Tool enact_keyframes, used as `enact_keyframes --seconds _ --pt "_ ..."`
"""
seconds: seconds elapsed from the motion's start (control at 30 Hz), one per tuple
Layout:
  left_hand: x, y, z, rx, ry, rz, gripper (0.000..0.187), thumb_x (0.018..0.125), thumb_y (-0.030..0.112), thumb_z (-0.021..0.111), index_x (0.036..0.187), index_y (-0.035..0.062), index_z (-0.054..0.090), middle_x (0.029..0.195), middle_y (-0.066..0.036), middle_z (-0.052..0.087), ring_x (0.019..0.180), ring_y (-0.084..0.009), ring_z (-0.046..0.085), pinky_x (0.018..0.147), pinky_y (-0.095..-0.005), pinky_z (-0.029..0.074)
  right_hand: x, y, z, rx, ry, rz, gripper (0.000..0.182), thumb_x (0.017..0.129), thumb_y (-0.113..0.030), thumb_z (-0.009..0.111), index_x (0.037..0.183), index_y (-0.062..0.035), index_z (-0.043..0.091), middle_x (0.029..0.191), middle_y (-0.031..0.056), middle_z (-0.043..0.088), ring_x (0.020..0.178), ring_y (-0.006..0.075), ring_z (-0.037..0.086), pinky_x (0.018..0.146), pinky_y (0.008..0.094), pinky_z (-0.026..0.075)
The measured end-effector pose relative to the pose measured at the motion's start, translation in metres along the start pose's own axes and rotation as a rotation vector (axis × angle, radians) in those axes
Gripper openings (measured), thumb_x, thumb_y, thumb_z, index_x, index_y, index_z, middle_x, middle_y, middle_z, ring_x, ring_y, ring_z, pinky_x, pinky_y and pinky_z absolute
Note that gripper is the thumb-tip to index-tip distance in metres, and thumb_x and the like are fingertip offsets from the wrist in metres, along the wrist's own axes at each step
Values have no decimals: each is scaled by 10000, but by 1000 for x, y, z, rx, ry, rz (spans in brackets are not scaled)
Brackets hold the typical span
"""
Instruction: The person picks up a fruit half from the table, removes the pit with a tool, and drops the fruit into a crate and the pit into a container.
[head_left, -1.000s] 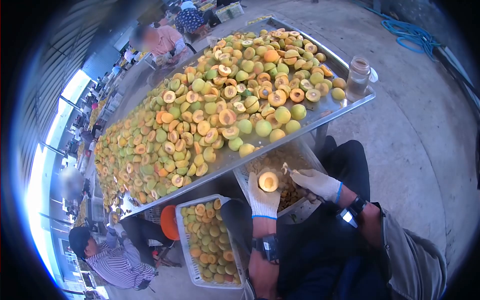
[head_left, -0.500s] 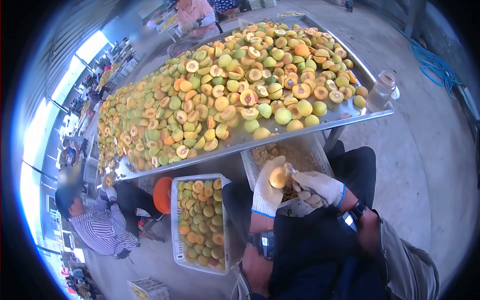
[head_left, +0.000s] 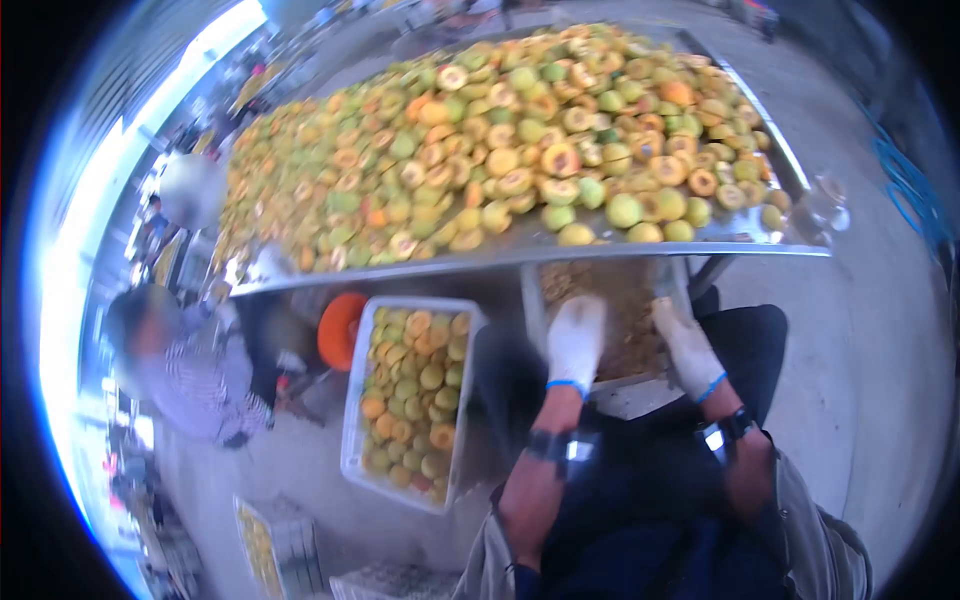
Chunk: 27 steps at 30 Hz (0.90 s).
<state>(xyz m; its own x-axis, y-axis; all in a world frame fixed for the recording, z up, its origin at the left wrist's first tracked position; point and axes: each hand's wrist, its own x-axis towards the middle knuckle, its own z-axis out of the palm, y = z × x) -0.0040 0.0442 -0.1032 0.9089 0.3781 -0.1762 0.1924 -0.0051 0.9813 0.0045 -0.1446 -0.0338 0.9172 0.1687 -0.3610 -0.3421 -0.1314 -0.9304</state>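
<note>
Both my hands wear white gloves with blue cuffs and are over a pale bin point(head_left: 534, 310) under the table's front edge. My left hand point(head_left: 577, 335) is at the bin's left side, smeared by motion, its fingers pointing away from me. On the right side is my right hand point(head_left: 687, 345), also blurred; what either hand holds cannot be made out. Brown bits point(head_left: 630, 345) lie in the bin between them. Above, halved yellow-green fruits point(head_left: 500, 160) are heaped on the metal table point(head_left: 560, 253).
A white crate point(head_left: 352, 420) of fruit halves stands left of my legs, beside an orange bucket point(head_left: 341, 330). A co-worker point(head_left: 190, 380) sits at the far left. A clear jar point(head_left: 824, 205) is at the table's right corner. More crates point(head_left: 285, 550) are at the bottom left.
My hands have moved apart; before, they were close together at a fruit half and a small tool. That fruit no longer shows. The whole view has shifted and blurred.
</note>
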Motion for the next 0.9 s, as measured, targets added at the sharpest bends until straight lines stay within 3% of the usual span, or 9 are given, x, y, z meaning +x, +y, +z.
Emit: enact_keyframes --seconds 0.1,0.17,0.23,0.37,0.43,0.5,0.57,0.73,0.9 --pt "-4 14 10 175 239 161 349 944 300 719 1121 -1 702 883 -109 693 855 -191 653 821 -344 530 4 9 2 143 10 89 422 1079 -517 519 951 -131 628 704 -38 537 539 67 498 468 254 399" --pt "-8 35 -3 111 311 162 368 925 237 761 1171 -16 656 890 -97 680 771 -150 659 708 -307 531 9 14 0 316 10 164 382 1081 -504 520 896 -172 566 650 -59 481 414 62 405 358 235 306" --pt "-18 55 -32 -50 355 180 378 928 163 761 1209 -36 606 890 -75 652 686 -112 640 595 -264 506 13 15 -8 348 -70 174 399 1078 -551 506 929 -181 532 673 -64 443 467 49 403 404 230 355" --pt "-50 54 -127 -244 547 95 288 897 45 712 1161 -37 632 1019 -109 633 801 -162 650 643 -306 586 14 17 -8 381 -17 152 385 1071 -547 530 931 -189 533 668 -69 434 448 52 372 392 233 320" --pt "-73 14 -189 17 675 110 308 917 125 711 1179 -31 673 983 -70 662 797 -127 619 696 -271 521 13 24 -9 414 -27 168 378 1071 -539 537 926 -190 534 661 -68 434 441 54 361 389 236 313" --pt "-115 22 -221 -7 797 -102 289 931 136 693 1157 -44 685 972 -44 661 859 -132 594 775 -299 511 12 26 -6 446 -30 181 371 1071 -531 543 921 -191 535 655 -67 434 433 57 350 386 239 306" --pt "-144 -50 -278 121 883 -83 321 939 166 669 1144 -82 684 1054 -103 688 953 -182 616 857 -329 506 12 25 0 398 42 233 376 1068 -529 550 916 -186 539 643 -58 447 421 61 350 380 241 307" --pt "-200 -65 -314 -10 951 -255 396 943 192 639 1213 -97 669 1116 -127 697 950 -206 652 820 -330 543 11 22 14 328 35 226 386 1062 -530 561 909 -177 542 635 -48 468 406 66 361 371 244 310" --pt "-207 -124 -306 113 751 -361 407 936 208 642 1270 -22 675 1146 -134 708 962 -243 680 853 -366 565 11 24 24 282 35 260 387 1062 -528 564 917 -169 546 636 -45 479 404 66 377 370 245 320"
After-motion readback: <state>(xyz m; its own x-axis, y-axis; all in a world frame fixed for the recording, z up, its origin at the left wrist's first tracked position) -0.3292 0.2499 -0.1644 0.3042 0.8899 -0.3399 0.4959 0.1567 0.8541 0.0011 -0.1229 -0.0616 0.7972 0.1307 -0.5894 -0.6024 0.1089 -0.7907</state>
